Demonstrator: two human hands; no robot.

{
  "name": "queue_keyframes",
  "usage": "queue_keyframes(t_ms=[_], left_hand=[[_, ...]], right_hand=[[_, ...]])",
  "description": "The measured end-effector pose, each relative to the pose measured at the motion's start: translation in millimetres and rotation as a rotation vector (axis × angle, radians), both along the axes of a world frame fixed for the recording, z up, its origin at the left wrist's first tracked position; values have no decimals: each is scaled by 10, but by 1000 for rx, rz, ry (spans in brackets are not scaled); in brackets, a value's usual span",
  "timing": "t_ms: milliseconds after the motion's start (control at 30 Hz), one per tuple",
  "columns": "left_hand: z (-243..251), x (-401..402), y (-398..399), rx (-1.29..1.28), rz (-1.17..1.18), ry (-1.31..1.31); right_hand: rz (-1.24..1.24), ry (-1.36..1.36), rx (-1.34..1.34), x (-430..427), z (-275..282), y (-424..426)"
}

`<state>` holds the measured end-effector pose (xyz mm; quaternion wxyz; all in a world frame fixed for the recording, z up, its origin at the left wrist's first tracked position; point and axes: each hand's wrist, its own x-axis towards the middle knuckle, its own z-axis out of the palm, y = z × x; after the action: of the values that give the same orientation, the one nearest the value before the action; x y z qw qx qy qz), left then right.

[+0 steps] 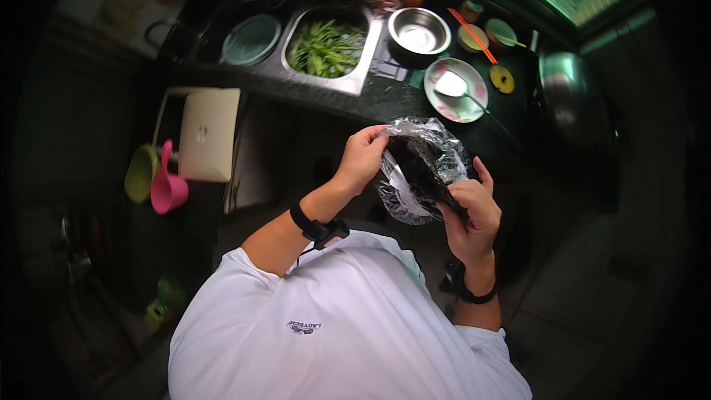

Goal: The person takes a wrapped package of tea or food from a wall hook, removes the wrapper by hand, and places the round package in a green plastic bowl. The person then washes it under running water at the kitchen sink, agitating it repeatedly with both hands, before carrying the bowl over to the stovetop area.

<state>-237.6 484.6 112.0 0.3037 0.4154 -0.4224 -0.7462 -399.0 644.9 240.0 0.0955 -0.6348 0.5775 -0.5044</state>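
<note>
A crinkled clear plastic bag [452, 147] is held up in front of me, over the counter's near edge. Inside its mouth shows a dark, rough-textured sheet [417, 158], likely dried seaweed. My left hand [361, 161] pinches the bag's left rim between thumb and fingers. On the other side, my right hand [475, 214] has thumb and forefinger closed on the dark sheet's lower right end, close to the plastic. Its little finger sticks out. Just beyond the bag, a floral plate [439, 105] carries a metal spatula [452, 84].
Leafy greens [325, 47] fill a steel sink [362, 80]. Right of it stand a steel bowl [419, 33], orange chopsticks [472, 36] and a wok [572, 83]. A teal basin [251, 41] sits left. Below, a pink dipper [169, 191] hangs beside a cream panel [208, 136].
</note>
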Motion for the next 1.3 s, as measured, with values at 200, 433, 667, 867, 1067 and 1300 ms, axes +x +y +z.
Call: queue_keyframes(t_ms=[200,433,667,867,1067,1300], left_hand=[[367,759,455,-458,371,-309],[682,2104,992,-562,545,-429],[272,4024,1310,-396,570,-422],[97,5677,1930,-438,825,-738],[86,6675,2435,-374,1071,-1034],[-128,7278,2802,-191,1328,-797]], right_hand=[[-38,-398,415,514,-49,69],[343,429,219,1755,236,-102],[737,224,34,3602,571,-129],[758,55,-122,5034,515,-58],[741,-421,146,5852,470,-374],[940,-573,323,6646,352,-1459]])
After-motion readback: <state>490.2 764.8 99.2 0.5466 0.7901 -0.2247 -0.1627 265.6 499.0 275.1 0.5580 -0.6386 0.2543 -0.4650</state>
